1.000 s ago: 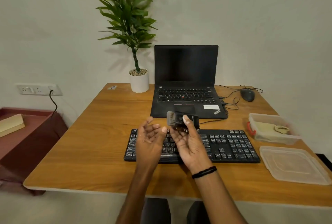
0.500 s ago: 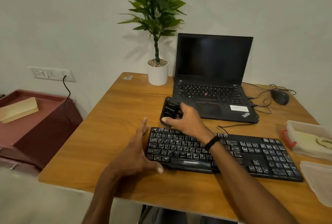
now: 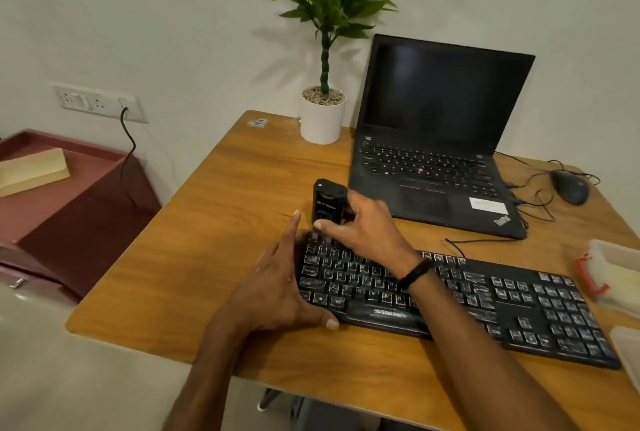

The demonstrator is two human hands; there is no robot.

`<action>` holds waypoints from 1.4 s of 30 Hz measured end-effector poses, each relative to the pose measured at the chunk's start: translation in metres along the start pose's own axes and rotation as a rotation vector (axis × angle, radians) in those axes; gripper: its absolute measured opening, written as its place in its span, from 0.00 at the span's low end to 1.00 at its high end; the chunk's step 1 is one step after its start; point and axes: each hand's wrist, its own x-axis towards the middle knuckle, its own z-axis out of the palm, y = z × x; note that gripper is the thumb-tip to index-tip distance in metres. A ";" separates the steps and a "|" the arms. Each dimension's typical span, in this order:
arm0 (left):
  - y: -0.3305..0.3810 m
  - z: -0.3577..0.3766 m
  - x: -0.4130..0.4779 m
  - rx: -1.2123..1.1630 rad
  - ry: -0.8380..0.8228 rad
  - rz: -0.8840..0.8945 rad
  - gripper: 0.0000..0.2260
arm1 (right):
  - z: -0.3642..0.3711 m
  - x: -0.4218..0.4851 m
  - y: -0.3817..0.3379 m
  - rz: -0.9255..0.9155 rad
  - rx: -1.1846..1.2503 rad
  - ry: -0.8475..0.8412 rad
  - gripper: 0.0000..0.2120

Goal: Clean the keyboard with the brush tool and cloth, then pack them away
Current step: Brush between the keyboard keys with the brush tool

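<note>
A black keyboard (image 3: 485, 306) lies across the front of the wooden desk (image 3: 221, 230). My right hand (image 3: 363, 226) grips the black brush tool (image 3: 327, 202), held upright with its lower end at the keyboard's top left keys. My left hand (image 3: 280, 281) rests against the keyboard's left end, fingers straight along the edge and thumb at the front. A yellow cloth (image 3: 620, 278) lies in a clear plastic box (image 3: 609, 250) at the right edge.
An open black laptop (image 3: 436, 140) stands behind the keyboard. A white potted plant (image 3: 322, 119) sits to its left, a black mouse (image 3: 569, 186) with cables to its right. A clear lid (image 3: 628, 351) lies front right. A maroon cabinet (image 3: 69, 195) stands left of the desk.
Both hands came down from mid-air: the right brought the brush tool to the keyboard's top left corner, the left settled against the keyboard's left end. The view swung left and nearer.
</note>
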 end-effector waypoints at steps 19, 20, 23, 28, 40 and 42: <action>0.000 0.001 0.001 0.002 0.008 -0.035 0.73 | 0.003 -0.001 -0.003 0.044 -0.005 -0.082 0.19; 0.000 0.000 0.001 0.006 0.006 -0.038 0.73 | 0.004 -0.001 -0.005 0.039 -0.022 -0.048 0.19; -0.002 -0.001 0.000 0.006 0.010 -0.043 0.73 | -0.003 0.003 -0.008 0.019 -0.088 -0.085 0.22; 0.001 0.001 0.001 0.012 0.008 -0.030 0.73 | -0.013 0.004 -0.009 0.044 -0.143 -0.146 0.24; -0.001 0.002 0.005 -0.004 0.003 -0.037 0.73 | -0.013 -0.002 -0.003 0.081 0.024 -0.207 0.27; -0.001 0.001 0.003 -0.016 0.013 -0.038 0.73 | -0.002 0.000 -0.006 0.034 0.045 -0.202 0.27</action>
